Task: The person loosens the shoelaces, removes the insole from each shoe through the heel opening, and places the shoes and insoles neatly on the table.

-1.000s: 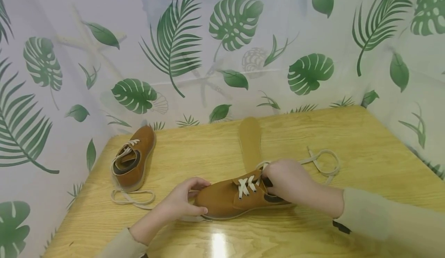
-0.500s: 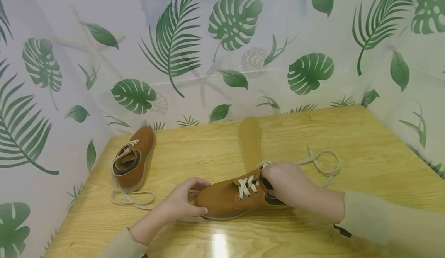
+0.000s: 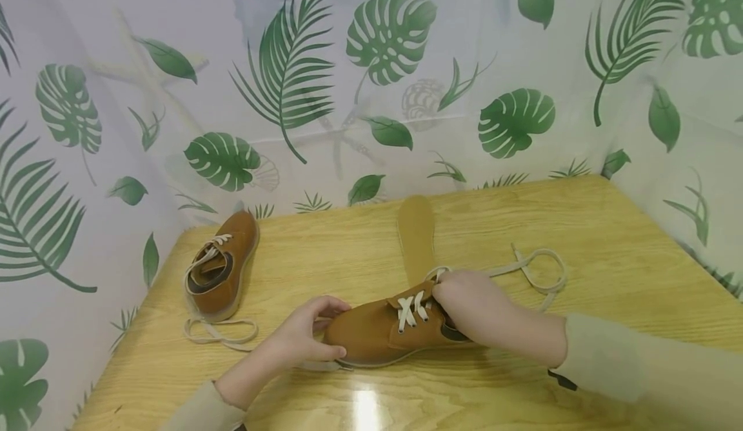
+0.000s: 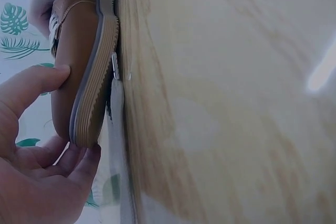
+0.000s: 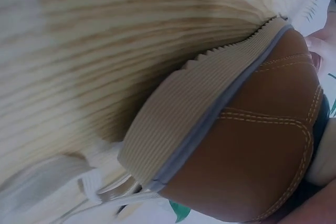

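Observation:
A brown leather lace-up shoe [image 3: 368, 337] with cream laces [image 3: 407, 311] stands on the table, toe to the left. My left hand [image 3: 304, 334] holds the toe between thumb and fingers; in the left wrist view the thumb presses the upper and the fingertips touch the sole's front edge. My right hand [image 3: 476, 305] is at the shoe's opening, its fingers reaching in by the tongue. Those fingertips are hidden, so what they grip inside is unclear. In the right wrist view the stitched heel [image 5: 236, 166] and ribbed sole fill much of the picture.
A matching shoe [image 3: 223, 266] stands at the table's left, its loose lace [image 3: 220, 333] trailing in front. Behind the held shoe lies a tan insole [image 3: 416, 234]. A looped lace end [image 3: 548, 270] lies to the right. Leaf-printed cloth [image 3: 383, 95] hangs behind the wooden table [image 3: 522, 218].
My right hand has shifted slightly left and up at the shoe's opening. The left hand and the shoe have stayed in place.

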A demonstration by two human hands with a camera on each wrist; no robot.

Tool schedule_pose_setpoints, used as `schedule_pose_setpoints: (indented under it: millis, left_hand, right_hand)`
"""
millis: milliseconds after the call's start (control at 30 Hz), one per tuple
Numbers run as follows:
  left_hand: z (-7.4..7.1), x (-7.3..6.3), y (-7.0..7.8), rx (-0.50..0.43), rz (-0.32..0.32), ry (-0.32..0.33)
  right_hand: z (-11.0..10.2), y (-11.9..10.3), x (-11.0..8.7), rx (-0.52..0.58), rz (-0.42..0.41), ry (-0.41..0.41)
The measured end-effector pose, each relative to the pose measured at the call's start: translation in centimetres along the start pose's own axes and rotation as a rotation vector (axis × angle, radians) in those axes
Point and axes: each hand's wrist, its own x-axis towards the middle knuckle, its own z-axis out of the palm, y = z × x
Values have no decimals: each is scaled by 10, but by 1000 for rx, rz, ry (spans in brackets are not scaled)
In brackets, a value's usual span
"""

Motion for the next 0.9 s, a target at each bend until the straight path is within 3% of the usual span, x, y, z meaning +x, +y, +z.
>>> schedule_pose_setpoints:
  millis: [567, 900]
  left_hand:
    - [-1, -2, -1, -14, 12, -23]
    - [0, -1, -4, -13, 9, -20]
  right_hand:
    - [-3, -2, 11, -13, 34, -32]
    - [5, -5, 9, -85, 43, 49]
